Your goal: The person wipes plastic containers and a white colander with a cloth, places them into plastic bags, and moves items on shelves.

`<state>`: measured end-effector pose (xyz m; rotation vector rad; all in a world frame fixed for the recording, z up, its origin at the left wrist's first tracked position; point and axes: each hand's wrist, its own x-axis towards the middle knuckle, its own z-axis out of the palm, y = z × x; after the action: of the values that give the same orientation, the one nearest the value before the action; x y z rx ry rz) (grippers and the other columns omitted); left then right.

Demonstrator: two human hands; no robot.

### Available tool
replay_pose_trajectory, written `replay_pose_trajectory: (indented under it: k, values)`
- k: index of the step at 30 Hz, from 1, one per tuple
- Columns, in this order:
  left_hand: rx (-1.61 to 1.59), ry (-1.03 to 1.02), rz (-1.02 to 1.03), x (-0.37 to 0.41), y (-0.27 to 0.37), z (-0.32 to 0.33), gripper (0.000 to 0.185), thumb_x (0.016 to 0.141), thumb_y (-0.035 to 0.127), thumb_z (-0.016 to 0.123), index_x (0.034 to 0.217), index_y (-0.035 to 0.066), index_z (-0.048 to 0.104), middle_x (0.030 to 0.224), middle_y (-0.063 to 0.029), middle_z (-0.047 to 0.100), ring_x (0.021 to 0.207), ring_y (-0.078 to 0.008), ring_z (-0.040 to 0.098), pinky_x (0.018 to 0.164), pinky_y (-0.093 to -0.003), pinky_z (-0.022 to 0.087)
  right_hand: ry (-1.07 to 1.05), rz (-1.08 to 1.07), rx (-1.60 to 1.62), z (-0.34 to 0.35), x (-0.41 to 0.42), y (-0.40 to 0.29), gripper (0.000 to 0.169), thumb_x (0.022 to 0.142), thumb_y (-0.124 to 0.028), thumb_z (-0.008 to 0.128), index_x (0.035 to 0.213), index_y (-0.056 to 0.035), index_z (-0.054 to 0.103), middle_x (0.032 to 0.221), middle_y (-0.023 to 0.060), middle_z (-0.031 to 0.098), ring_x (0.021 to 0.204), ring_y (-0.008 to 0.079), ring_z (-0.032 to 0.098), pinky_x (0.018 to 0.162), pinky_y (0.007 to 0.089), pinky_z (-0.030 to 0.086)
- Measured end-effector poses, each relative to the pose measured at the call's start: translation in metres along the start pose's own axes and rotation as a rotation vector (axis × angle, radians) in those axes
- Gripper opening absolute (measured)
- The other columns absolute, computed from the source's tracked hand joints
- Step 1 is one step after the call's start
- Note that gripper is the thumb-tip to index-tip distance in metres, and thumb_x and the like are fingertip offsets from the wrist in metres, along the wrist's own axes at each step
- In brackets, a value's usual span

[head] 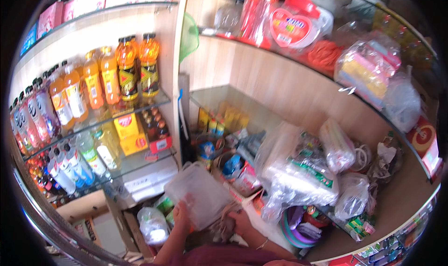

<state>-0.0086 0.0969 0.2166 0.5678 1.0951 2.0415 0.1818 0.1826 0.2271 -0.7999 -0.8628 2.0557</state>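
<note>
A translucent white plastic container is tilted in front of me, low in the view. My left hand grips its near left edge, and its fingers show blurred through the plastic. At the container's right edge, my right hand holds a bunched brown-grey cloth. The cloth touches the container's side there. Left of the container, a clear plastic bag of white items lies low down beside green packets.
Glass shelves at left carry orange drink bottles and yellow boxes. An open cardboard box stands below them. At right, a shelf holds plastic-wrapped packs, above a purple and teal basin. A cardboard carton of packets stands behind the container.
</note>
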Motion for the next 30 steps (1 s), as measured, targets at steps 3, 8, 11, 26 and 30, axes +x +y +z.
replay_pose_trajectory:
  k: [3, 8, 11, 26, 30]
  values:
    - [-0.122, 0.066, -0.074, -0.004, 0.008, 0.011, 0.043, 0.096, 0.037, 0.046, 0.116, -0.001, 0.054, 0.104, -0.0090, 0.061, 0.089, -0.0211, 0.060, 0.079, -0.0351, 0.050, 0.014, -0.027, -0.206, 0.004, 0.005, -0.006, 0.038, 0.073, 0.004, 0.060, 0.110, -0.0002, 0.053, 0.101, 0.0088, 0.061, 0.090, 0.0227, 0.060, 0.079, 0.0367, 0.052]
    - [-0.271, 0.127, -0.104, -0.005, 0.005, 0.027, 0.029, 0.095, 0.030, 0.050, 0.102, 0.002, 0.056, 0.093, -0.0060, 0.060, 0.083, -0.0155, 0.059, 0.068, -0.0322, 0.050, -0.039, -0.418, -0.364, 0.036, -0.007, -0.022, 0.027, 0.076, 0.003, 0.058, 0.103, 0.0002, 0.057, 0.098, 0.0075, 0.062, 0.089, 0.0167, 0.060, 0.081, 0.0295, 0.048]
    - [-0.090, 0.055, 0.011, 0.002, 0.005, 0.027, 0.028, 0.095, 0.030, 0.050, 0.102, 0.003, 0.055, 0.091, -0.0047, 0.059, 0.080, -0.0125, 0.056, 0.065, -0.0286, 0.047, -0.038, -0.473, -0.367, 0.033, -0.007, -0.021, 0.022, 0.076, 0.003, 0.058, 0.098, 0.0001, 0.059, 0.095, 0.0066, 0.062, 0.090, 0.0149, 0.060, 0.081, 0.0279, 0.048]
    - [-0.130, 0.054, -0.199, 0.000, 0.005, 0.031, 0.069, 0.089, 0.055, 0.048, 0.136, 0.005, 0.035, 0.130, -0.0097, 0.042, 0.120, -0.0279, 0.044, 0.091, -0.0452, 0.043, -0.024, -1.292, -1.046, 0.045, -0.005, -0.046, 0.030, 0.071, 0.001, 0.063, 0.100, -0.0039, 0.061, 0.100, 0.0109, 0.062, 0.095, 0.0264, 0.059, 0.085, 0.0365, 0.045]
    - [-0.577, -0.150, -0.315, -0.003, 0.011, 0.035, 0.061, 0.092, 0.050, 0.046, 0.131, 0.003, 0.040, 0.127, -0.0113, 0.047, 0.117, -0.0330, 0.047, 0.094, -0.0498, 0.042, -0.421, -1.261, -1.551, 0.048, 0.004, -0.037, 0.036, 0.068, -0.006, 0.065, 0.104, -0.0075, 0.061, 0.106, 0.0113, 0.061, 0.101, 0.0291, 0.057, 0.089, 0.0401, 0.044]
